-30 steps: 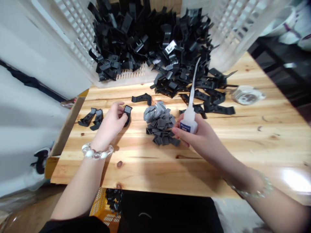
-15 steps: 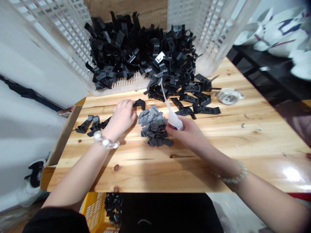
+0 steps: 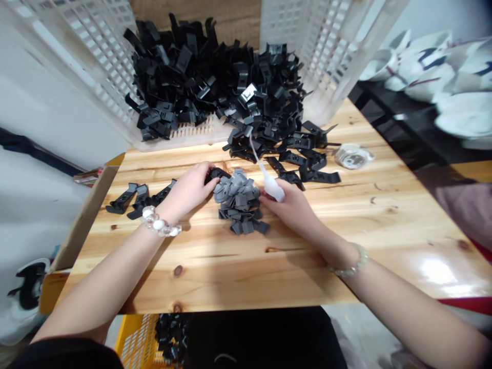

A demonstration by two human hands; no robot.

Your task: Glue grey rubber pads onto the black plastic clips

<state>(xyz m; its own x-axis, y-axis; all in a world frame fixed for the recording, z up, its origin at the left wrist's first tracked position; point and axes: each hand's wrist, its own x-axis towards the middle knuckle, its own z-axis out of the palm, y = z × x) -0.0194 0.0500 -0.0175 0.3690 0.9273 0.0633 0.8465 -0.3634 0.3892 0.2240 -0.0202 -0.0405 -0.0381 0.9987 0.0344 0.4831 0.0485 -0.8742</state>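
Observation:
My left hand (image 3: 188,192) is shut on a black plastic clip (image 3: 217,175), right at the edge of a pile of small grey pads (image 3: 237,202). My right hand (image 3: 288,210) grips a white glue bottle (image 3: 272,187) on the other side of that pile, its long thin nozzle tilted up and away from me. Behind both hands, a large heap of black plastic clips (image 3: 215,87) spills out over the wooden table (image 3: 230,271). A few more clips (image 3: 128,199) lie apart to the left of my left wrist.
A white lattice crate (image 3: 323,51) holds the heap at the table's far side. A roll of clear tape (image 3: 352,156) lies to the right. A yellow crate with black clips (image 3: 146,341) sits below the near edge. White items stand on a dark surface (image 3: 384,113) at right.
My left hand has moved right from the loose clips and taken hold of a black clip by the grey pile. My right hand and the bottle have lowered slightly, and the view has shifted.

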